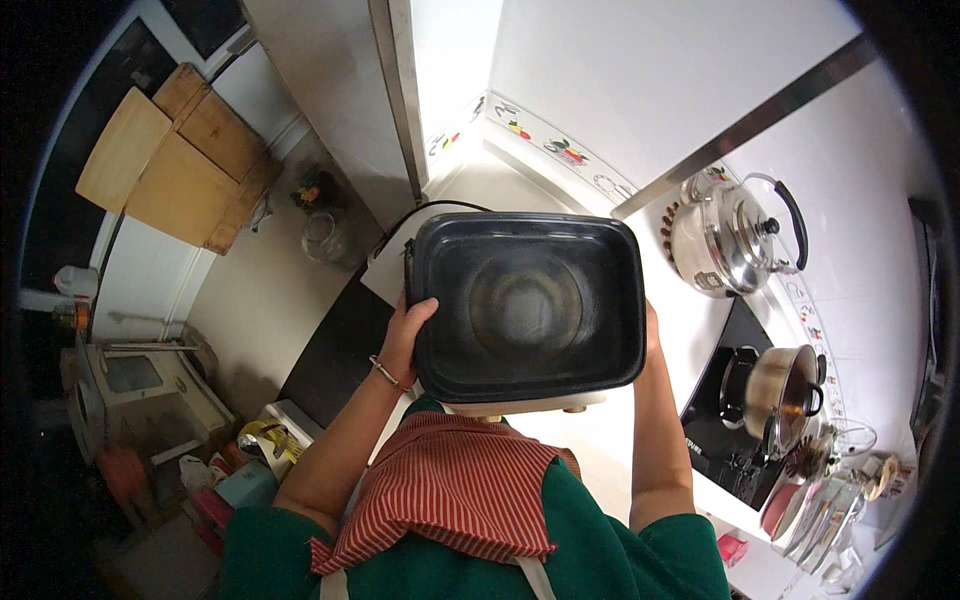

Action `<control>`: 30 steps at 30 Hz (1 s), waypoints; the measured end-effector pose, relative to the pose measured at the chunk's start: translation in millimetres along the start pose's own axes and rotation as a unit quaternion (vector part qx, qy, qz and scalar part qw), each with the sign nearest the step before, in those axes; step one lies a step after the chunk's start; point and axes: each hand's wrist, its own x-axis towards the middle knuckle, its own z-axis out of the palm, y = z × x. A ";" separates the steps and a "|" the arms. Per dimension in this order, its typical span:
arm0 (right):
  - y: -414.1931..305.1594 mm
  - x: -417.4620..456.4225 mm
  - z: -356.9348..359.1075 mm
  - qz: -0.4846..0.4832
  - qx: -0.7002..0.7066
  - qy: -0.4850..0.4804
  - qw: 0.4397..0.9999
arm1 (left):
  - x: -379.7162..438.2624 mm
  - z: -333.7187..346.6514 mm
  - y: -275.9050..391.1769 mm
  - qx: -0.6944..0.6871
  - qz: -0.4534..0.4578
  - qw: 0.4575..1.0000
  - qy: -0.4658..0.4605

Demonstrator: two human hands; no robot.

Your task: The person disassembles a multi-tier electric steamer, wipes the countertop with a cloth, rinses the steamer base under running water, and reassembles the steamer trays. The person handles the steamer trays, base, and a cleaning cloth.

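Observation:
A rectangular electric cooking pot (525,401) with a cream body and a dark nonstick pan (529,307) is in front of my chest. The pan has nothing in it, and a dull ring marks its floor. My left hand (405,334) grips the left side, its thumb over the rim and its fingers hidden below. On the opposite side my right hand (651,330) holds the pot's edge, mostly hidden behind it. Small knobs show along the pot's near side. Whether its base touches the counter is hidden.
A steel kettle (724,240) stands on the white counter at right. Nearer are a lidded steel pot (780,401) on a black hob (731,450) and a rack of dishes (821,517). Wooden boards (180,187), a glass jar (321,232) and a microwave-like appliance (157,397) are at left.

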 end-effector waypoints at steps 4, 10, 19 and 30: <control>19.9 17.6 -30.8 -0.019 0.036 -0.021 0.999 | 8.7 -0.2 -12.9 0.018 -0.004 1.000 0.014; 31.0 23.6 -37.2 -0.016 0.031 -0.021 0.999 | 16.9 -2.7 -20.0 0.045 -0.001 0.999 0.014; 36.8 28.2 -45.1 -0.013 0.022 -0.022 0.999 | 23.9 -19.1 -30.0 0.137 -0.012 0.990 0.033; 27.4 30.1 -55.1 0.021 -0.148 0.033 0.988 | 26.9 -30.1 -35.5 0.014 -0.015 0.997 0.071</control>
